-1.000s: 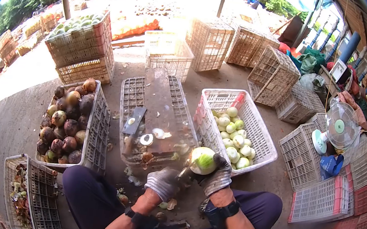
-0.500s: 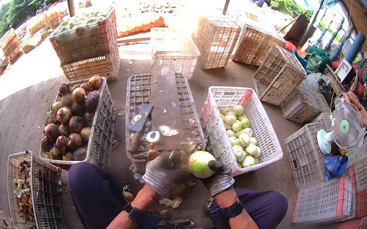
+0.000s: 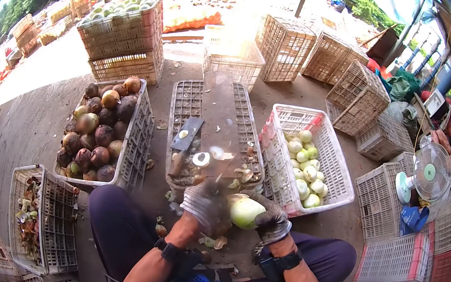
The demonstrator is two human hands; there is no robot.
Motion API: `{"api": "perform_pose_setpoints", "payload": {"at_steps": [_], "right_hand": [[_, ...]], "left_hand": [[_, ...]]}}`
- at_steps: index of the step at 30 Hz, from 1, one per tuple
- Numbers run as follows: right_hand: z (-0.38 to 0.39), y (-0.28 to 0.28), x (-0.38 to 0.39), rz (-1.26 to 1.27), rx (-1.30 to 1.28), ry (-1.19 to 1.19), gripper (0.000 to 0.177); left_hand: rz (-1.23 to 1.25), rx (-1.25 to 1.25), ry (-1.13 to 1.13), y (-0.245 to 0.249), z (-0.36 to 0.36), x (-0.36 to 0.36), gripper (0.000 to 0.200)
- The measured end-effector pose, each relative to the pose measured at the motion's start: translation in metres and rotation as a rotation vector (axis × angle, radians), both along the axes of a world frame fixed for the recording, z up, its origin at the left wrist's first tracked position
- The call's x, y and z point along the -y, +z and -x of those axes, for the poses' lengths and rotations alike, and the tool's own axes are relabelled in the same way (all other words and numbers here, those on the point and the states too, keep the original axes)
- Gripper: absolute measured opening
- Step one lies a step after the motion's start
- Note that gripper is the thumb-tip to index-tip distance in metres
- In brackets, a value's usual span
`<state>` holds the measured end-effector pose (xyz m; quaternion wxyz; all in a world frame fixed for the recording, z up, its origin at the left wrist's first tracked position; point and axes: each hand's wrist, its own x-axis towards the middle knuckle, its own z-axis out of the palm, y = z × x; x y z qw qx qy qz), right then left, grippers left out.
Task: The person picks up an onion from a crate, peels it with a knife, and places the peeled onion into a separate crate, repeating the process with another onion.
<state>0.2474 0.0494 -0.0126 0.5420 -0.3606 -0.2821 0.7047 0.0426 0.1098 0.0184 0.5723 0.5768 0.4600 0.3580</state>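
Note:
My right hand, in a grey work glove, cups a pale green peeled fruit in front of my knees. My left hand, also gloved, presses against the fruit's left side; a tool in it cannot be made out. Just beyond my hands an upturned grey crate carries a wooden board, a cleaver and peel scraps. A crate of dark unpeeled fruit stands to the left, and a white crate with several peeled fruit stands to the right.
A crate of peelings sits at lower left. Stacked crates stand behind, one filled with green fruit. Empty wicker and plastic crates crowd the right side, with a small fan among them. Peel scraps litter the ground between my legs.
My left hand has come up from below onto the fruit's left side. Both hands have lowered slightly with the fruit, and my head has shifted so the scene slid right.

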Motion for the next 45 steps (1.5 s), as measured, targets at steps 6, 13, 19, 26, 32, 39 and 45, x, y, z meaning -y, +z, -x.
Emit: {"api": "perform_pose_setpoints", "payload": {"at_steps": [6,13,19,26,32,39,45], "right_hand": [[0.001,0.028,0.002,-0.224,0.474,0.03,0.099],[0.007,0.072,0.004,-0.25,0.328,-0.037,0.102],[-0.001,0.051,-0.002,-0.365,0.667,0.012,0.099],[0.01,0.048,-0.004,-0.308,0.926,0.172,0.101],[0.01,0.039,-0.002,-0.321,0.852,0.188,0.102],[0.009,0.057,-0.001,-0.325,0.864,0.174,0.102],[0.007,0.039,-0.003,-0.381,0.55,0.126,0.104]], "left_hand": [[-0.087,-0.151,0.05,-0.054,-0.001,-0.021,0.02],[-0.286,-0.4,0.132,-0.06,-0.004,-0.035,0.024],[0.246,0.223,-0.081,0.024,0.008,-0.009,0.039],[-0.238,-0.108,-0.285,0.013,0.008,-0.005,0.037],[0.098,-0.047,-0.125,0.015,0.003,-0.002,0.033],[0.013,-0.023,-0.021,-0.03,-0.002,-0.014,0.029],[-0.096,0.201,0.022,-0.023,0.001,-0.006,0.025]]}}
